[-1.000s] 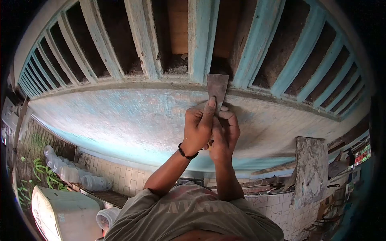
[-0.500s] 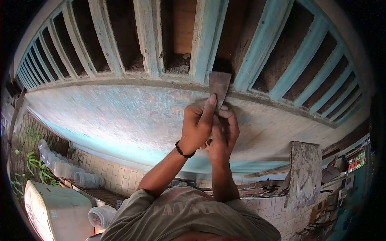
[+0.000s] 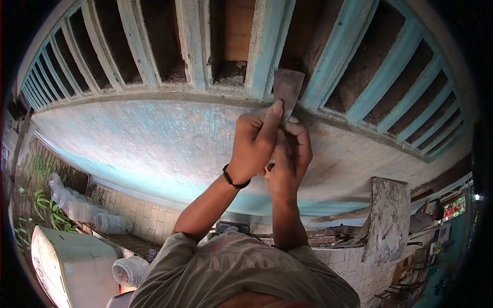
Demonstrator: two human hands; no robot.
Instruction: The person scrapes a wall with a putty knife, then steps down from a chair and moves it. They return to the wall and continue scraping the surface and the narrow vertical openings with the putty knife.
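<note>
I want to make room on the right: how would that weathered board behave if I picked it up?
The weathered board is probably stiff: its long edges look fairly straight, with no visible sag. Its blotchy, worn face suggests a rough rather than slippery grip. I can't judge tipping, since its support isn't clear.

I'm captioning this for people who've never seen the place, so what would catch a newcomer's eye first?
Probably the row of worn, blue-painted slats fanning across the top, dark gaps between them. Next, near the center, the flat metal blade gripped by the left hand and right hand. Behind the hands spreads a pale, blue-streaked wall.
</note>
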